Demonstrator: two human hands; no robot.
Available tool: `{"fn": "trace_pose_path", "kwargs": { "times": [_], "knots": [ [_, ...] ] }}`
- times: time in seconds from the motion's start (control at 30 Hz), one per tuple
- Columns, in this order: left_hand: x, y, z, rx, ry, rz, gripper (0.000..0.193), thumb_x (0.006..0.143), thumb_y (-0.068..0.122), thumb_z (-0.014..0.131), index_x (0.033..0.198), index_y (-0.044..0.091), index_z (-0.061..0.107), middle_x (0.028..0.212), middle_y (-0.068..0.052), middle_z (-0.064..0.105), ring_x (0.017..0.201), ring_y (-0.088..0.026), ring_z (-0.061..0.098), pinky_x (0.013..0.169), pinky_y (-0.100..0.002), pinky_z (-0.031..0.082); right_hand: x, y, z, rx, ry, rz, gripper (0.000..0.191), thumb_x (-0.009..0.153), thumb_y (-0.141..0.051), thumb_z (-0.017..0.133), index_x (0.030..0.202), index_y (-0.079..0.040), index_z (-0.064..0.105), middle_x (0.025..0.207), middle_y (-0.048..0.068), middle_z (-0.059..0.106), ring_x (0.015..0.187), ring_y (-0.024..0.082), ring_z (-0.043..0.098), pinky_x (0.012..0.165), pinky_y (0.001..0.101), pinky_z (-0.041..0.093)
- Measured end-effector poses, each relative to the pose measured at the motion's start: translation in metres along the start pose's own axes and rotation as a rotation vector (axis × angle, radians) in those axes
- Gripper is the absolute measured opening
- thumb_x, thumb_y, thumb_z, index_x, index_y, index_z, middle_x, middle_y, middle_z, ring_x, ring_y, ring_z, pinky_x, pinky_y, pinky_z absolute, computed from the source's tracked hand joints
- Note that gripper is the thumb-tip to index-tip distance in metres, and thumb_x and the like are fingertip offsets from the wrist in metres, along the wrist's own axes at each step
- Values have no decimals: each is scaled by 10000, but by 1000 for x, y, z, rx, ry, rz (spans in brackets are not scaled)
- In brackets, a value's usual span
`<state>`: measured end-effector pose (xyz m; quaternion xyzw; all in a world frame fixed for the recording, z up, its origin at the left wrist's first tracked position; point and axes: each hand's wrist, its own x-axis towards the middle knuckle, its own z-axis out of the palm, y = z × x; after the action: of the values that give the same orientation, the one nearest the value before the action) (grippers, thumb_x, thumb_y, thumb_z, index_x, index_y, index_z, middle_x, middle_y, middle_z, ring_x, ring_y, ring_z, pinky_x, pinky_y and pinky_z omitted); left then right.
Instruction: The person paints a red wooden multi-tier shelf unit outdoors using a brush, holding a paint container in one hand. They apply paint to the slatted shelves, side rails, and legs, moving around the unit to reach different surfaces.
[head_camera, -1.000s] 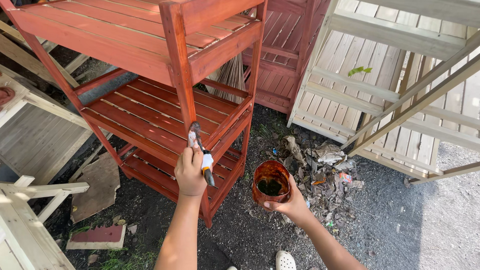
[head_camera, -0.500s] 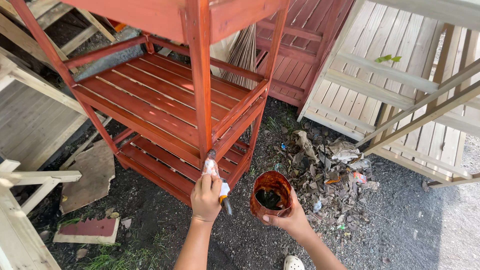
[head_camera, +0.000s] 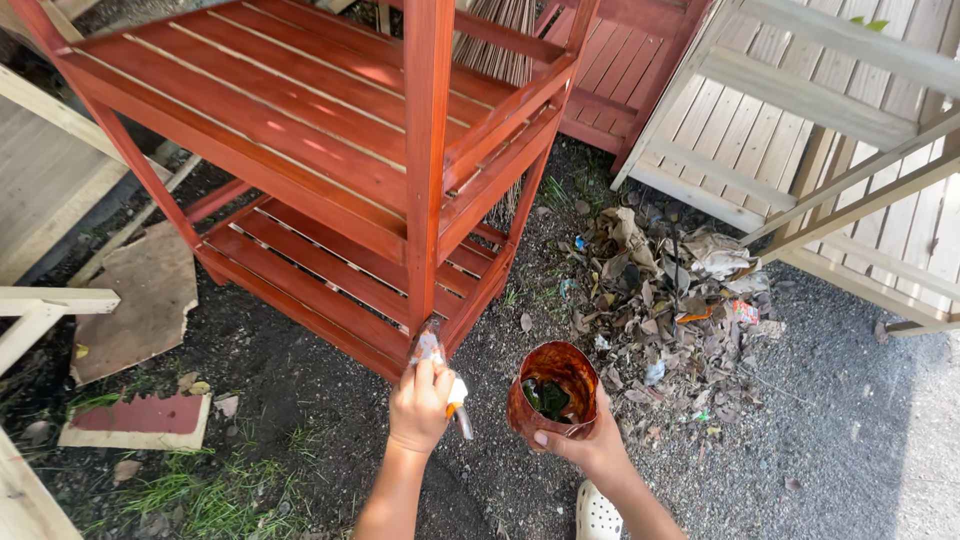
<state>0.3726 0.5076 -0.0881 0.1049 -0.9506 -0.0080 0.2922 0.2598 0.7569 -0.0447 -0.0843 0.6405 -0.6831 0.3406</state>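
No signs or screens are showing. Only packaging is litter, lying in the debris pile (head_camera: 660, 290) right of centre: a crumpled whitish-grey wrapper (head_camera: 718, 255) is sitting at the pile's upper right, a small orange-red scrap (head_camera: 742, 312) is lying just below it w/ a pale patch, and a tiny blue bit (head_camera: 580, 243) is resting at the pile's upper-left edge — all too small to tell more.

We hold both forearms forward and low. Our left grip (head_camera: 420, 400) is a closed fist, knuckles up, wrist straight. Our right grip (head_camera: 585, 440) cups upward, fingers (head_camera: 545, 438) curled, wrist bent inward.
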Motion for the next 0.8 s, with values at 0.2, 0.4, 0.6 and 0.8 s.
{"fn": "trace_pose_path", "kwargs": {
  "times": [0.2, 0.4, 0.6, 0.8],
  "knots": [
    [-70, -8, 50, 42, -75, -21, 98, 826, 122, 681, 908, 96, 633, 883, -86, 550, 754, -282, 616, 602, -395, 556, 12, 61, 1, 1, -6, 19, 989, 611, -134, 922, 1455, -86, 407, 1337, 100, 624, 1256, 242, 610, 1083, 425, 488],
    [-135, -18, 94, 53, -66, -31, 166, 817, 117, 666, 973, 68, 642, 925, -95, 576, 779, -281, 625, 608, -386, 565, 23, 124, -2, 30, -8, 56, 1013, 634, -121, 905, 1485, -133, 355, 1326, 86, 620, 1208, 228, 635, 1015, 412, 538],
    [-193, -24, 134, 60, -191, -58, 206, 794, 147, 679, 985, 79, 641, 877, -83, 553, 769, -278, 626, 593, -384, 570, 29, 184, -1, 37, -79, -47, 964, 686, -71, 891, 1485, -105, 353, 1369, 91, 598, 1263, 223, 600, 1065, 415, 512],
    [-252, -32, 176, 81, -328, -112, 241, 785, 185, 684, 997, 94, 616, 914, -83, 555, 788, -287, 632, 616, -415, 577, 33, 224, 6, 25, -76, 92, 962, 665, -94, 889, 1463, -119, 354, 1332, 89, 614, 1220, 245, 641, 1032, 445, 564]
  ]
}}
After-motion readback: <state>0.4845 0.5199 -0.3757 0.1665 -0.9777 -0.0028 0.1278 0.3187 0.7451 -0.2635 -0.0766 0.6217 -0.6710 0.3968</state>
